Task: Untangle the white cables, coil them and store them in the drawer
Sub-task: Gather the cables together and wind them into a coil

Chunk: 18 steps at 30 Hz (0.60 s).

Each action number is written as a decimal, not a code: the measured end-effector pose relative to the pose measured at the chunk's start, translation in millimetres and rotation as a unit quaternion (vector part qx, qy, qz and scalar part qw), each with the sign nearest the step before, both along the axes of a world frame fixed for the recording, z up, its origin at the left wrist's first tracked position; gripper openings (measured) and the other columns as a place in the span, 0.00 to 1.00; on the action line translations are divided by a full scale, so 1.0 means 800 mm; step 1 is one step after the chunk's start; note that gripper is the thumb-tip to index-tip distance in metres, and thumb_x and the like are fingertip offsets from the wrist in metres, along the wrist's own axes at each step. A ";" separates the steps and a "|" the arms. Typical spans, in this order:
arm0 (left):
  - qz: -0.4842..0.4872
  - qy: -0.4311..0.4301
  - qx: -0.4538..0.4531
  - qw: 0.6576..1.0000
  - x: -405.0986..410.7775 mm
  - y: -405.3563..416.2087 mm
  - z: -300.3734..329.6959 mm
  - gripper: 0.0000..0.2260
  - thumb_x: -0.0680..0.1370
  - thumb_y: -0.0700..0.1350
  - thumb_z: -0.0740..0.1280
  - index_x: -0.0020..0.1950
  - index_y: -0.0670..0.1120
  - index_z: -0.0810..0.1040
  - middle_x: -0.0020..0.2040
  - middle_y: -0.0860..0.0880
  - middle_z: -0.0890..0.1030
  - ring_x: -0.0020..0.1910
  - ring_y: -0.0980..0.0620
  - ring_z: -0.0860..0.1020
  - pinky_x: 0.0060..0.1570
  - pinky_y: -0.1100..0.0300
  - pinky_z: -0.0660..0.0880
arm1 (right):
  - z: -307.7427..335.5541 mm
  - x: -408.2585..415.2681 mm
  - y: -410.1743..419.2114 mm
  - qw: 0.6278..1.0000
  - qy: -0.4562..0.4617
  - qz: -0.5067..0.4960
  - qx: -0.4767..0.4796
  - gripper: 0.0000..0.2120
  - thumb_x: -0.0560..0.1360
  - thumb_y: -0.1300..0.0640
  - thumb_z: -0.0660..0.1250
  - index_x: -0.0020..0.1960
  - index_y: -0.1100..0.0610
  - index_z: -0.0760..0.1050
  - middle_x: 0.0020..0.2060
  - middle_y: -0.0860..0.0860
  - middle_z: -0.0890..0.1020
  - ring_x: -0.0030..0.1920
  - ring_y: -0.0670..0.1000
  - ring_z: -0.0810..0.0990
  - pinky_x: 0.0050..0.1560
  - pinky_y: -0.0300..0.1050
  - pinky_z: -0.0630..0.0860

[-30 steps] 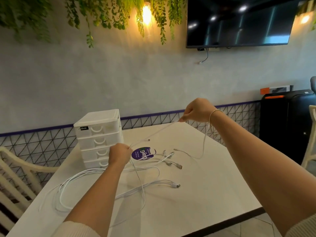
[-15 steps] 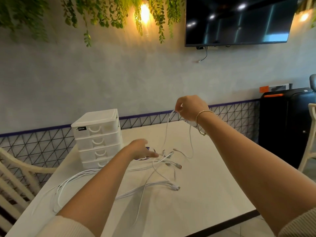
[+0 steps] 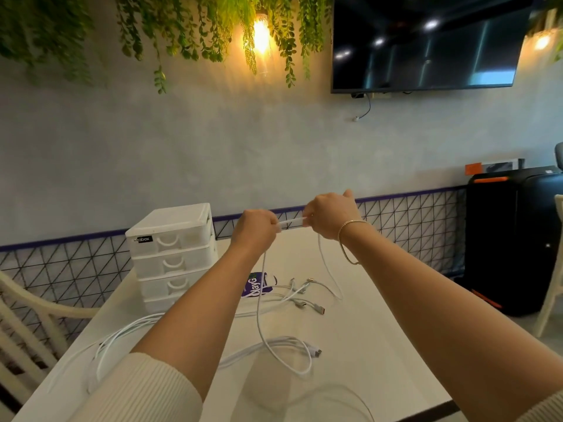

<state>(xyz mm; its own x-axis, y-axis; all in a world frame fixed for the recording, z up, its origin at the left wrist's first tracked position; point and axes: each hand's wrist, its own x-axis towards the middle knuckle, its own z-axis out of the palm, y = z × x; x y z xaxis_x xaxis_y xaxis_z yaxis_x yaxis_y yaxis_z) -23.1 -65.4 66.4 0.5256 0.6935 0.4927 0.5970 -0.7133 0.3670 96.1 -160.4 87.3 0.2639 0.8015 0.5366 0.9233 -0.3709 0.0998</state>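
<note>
A white plastic four-drawer storage box (image 3: 172, 254) stands at the back left of the pale worktop (image 3: 380, 345), all drawers closed; what is inside cannot be made out. The left hand (image 3: 255, 229) and right hand (image 3: 330, 219) are raised close together above the worktop, each pinching a short taut stretch of one thin white cable (image 3: 291, 223), whose ends hang in loops down to the surface. The remaining tangled white cables (image 3: 283, 345) lie spread before the box, over a purple round sticker (image 3: 259, 284). Half a second ago the left hand was low and open near the sticker; now it has risen to meet the right.
</note>
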 end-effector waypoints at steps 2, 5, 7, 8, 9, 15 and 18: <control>0.013 0.010 0.008 1.000 -0.007 0.010 -0.005 0.08 0.79 0.42 0.64 0.52 0.42 0.82 0.49 0.44 0.82 0.46 0.46 0.79 0.43 0.59 0.74 | -0.007 0.008 -0.001 1.000 0.001 -0.009 0.003 0.11 0.78 0.52 0.59 0.51 0.50 0.80 0.44 0.49 0.80 0.47 0.52 0.72 0.55 0.50 0.62; 0.052 0.004 -0.001 0.999 -0.021 0.029 -0.013 0.09 0.79 0.40 0.62 0.52 0.40 0.81 0.50 0.42 0.82 0.49 0.44 0.79 0.48 0.55 0.76 | -0.012 0.028 -0.006 0.999 0.002 -0.041 0.005 0.11 0.78 0.56 0.59 0.52 0.51 0.80 0.48 0.49 0.80 0.54 0.53 0.73 0.56 0.50 0.63; 0.076 -0.032 -0.031 0.996 -0.028 0.043 -0.022 0.09 0.78 0.40 0.63 0.51 0.39 0.82 0.50 0.41 0.82 0.51 0.43 0.79 0.51 0.53 0.76 | -0.018 0.045 -0.010 0.998 0.006 -0.056 -0.006 0.12 0.77 0.59 0.60 0.54 0.50 0.80 0.47 0.49 0.79 0.55 0.53 0.73 0.57 0.49 0.65; 0.082 -0.049 -0.042 0.995 -0.030 0.046 -0.029 0.08 0.78 0.41 0.64 0.50 0.40 0.82 0.51 0.42 0.82 0.51 0.44 0.79 0.52 0.54 0.75 | -0.023 0.051 -0.012 0.998 0.008 -0.054 -0.018 0.12 0.77 0.59 0.60 0.55 0.49 0.79 0.49 0.49 0.80 0.56 0.53 0.73 0.58 0.49 0.65; 0.083 -0.061 -0.053 0.993 -0.031 0.048 -0.038 0.08 0.78 0.41 0.65 0.50 0.40 0.82 0.50 0.43 0.82 0.50 0.44 0.79 0.52 0.54 0.75 | -0.029 0.054 -0.013 0.998 0.012 -0.048 -0.029 0.13 0.77 0.60 0.61 0.56 0.48 0.78 0.51 0.49 0.80 0.57 0.53 0.73 0.58 0.49 0.66; 0.082 -0.082 -0.079 0.990 -0.034 0.056 -0.096 0.08 0.79 0.43 0.64 0.48 0.41 0.81 0.47 0.43 0.82 0.45 0.46 0.78 0.47 0.55 0.75 | -0.071 0.051 -0.004 0.996 0.060 -0.034 -0.065 0.10 0.77 0.56 0.61 0.54 0.49 0.79 0.50 0.49 0.82 0.53 0.52 0.77 0.55 0.47 0.69; 0.122 -0.079 -0.073 0.987 -0.058 0.063 -0.131 0.11 0.80 0.48 0.62 0.45 0.43 0.79 0.44 0.44 0.81 0.41 0.46 0.75 0.39 0.57 0.70 | -0.081 0.048 0.002 0.988 0.117 0.006 -0.098 0.10 0.76 0.51 0.63 0.54 0.49 0.80 0.50 0.49 0.82 0.53 0.52 0.78 0.57 0.47 0.74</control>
<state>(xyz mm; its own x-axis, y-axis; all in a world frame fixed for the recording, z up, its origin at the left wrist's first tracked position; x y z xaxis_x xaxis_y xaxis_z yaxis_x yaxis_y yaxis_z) -69.9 -15.0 -38.2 0.2589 0.8596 0.4405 0.6711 -0.4881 0.5581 134.3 -159.1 22.1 0.3530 0.8875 0.2962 0.9335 -0.3553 -0.0479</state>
